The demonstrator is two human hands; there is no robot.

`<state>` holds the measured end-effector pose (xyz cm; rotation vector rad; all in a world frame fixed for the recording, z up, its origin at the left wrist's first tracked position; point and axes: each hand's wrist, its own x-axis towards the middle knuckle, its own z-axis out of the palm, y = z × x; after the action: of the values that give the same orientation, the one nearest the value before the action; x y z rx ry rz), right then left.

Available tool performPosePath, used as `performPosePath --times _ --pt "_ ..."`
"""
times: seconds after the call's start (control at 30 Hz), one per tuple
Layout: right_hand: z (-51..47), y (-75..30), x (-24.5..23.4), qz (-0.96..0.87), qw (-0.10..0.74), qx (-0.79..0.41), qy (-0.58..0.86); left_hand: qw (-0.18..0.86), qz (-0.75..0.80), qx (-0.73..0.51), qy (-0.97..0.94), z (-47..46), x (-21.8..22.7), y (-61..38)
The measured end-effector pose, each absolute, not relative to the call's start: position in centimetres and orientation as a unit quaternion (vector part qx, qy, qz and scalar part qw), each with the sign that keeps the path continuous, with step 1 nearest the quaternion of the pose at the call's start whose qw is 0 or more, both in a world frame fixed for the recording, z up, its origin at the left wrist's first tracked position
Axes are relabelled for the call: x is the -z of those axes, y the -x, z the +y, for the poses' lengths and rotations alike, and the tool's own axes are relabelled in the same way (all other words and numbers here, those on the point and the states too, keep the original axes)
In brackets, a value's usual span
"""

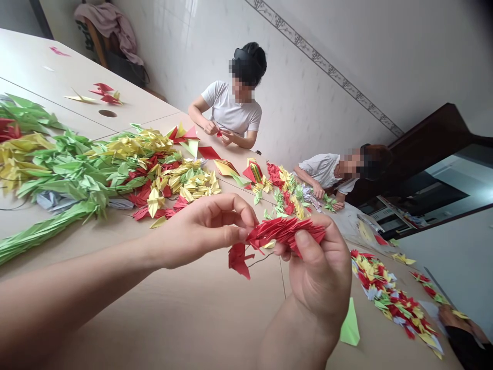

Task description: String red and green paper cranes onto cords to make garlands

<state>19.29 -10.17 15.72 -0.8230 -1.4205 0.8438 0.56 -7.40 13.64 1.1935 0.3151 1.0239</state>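
Observation:
A tightly packed string of red folded paper cranes (287, 231) is held above the table in front of me. My right hand (323, 272) wraps round its right part, thumb pressed on top. Closed in a pinch, my left hand (211, 226) is at the string's left end; its fingertips partly hide what is between them. Just below hangs a single red paper crane (239, 260), with a thin dark thread (262, 261) looping from it towards my right hand.
Heaps of green paper cranes (82, 177) and yellow ones (192, 180) lie to the left. A mixed garland (396, 293) is at right, near a green paper sheet (349, 325). Two people (239, 113) sit across the table (185, 313); another person's hands (458, 321) are at far right.

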Motion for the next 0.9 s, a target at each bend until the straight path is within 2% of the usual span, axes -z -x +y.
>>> performPosePath --times 0.17,0.67,0.9 --pt "-10.11 -19.27 -15.65 -0.610 0.607 -0.364 0.357 0.722 0.147 -0.433 -0.519 -7.55 -13.66 -0.62" --pt "-10.23 -19.00 -15.52 -0.611 0.609 -0.362 0.353 0.711 0.185 -0.412 -0.540 -7.14 -13.71 -0.71" --pt "-10.16 -19.03 -15.59 -0.598 0.638 -0.341 0.346 0.684 0.202 -0.429 -0.554 -6.77 -13.15 -0.73"
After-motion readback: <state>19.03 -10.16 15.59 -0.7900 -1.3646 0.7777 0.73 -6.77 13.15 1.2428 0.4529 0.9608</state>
